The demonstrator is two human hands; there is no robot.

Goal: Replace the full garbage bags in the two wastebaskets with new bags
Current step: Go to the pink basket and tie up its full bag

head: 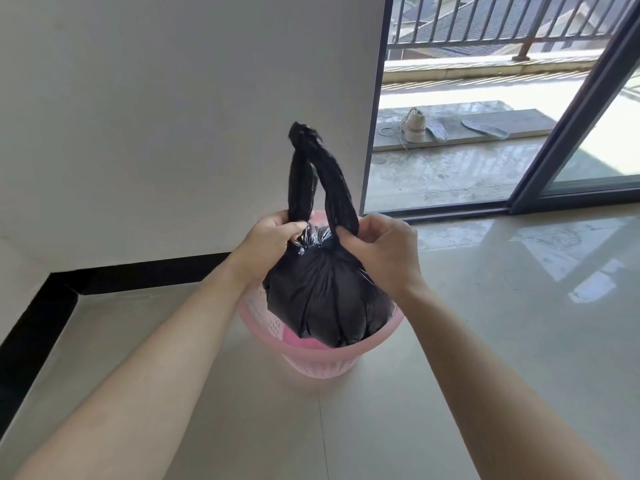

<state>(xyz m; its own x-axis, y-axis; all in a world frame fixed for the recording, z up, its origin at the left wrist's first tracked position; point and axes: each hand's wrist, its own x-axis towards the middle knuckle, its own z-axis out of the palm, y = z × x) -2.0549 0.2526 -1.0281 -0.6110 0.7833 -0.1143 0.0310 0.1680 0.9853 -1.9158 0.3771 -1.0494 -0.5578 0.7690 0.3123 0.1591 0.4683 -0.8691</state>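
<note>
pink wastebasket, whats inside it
A black garbage bag, its handles gripped by the left hand and right hand. The bag's contents and the wastebasket bottom under it are hidden.

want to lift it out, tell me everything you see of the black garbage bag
The black garbage bag is thin glossy plastic, bulging full and gathered at the neck. Its two ears rise and meet at the top. It sits partly inside the pink wastebasket. The left hand and right hand each pinch one ear's base.
</note>
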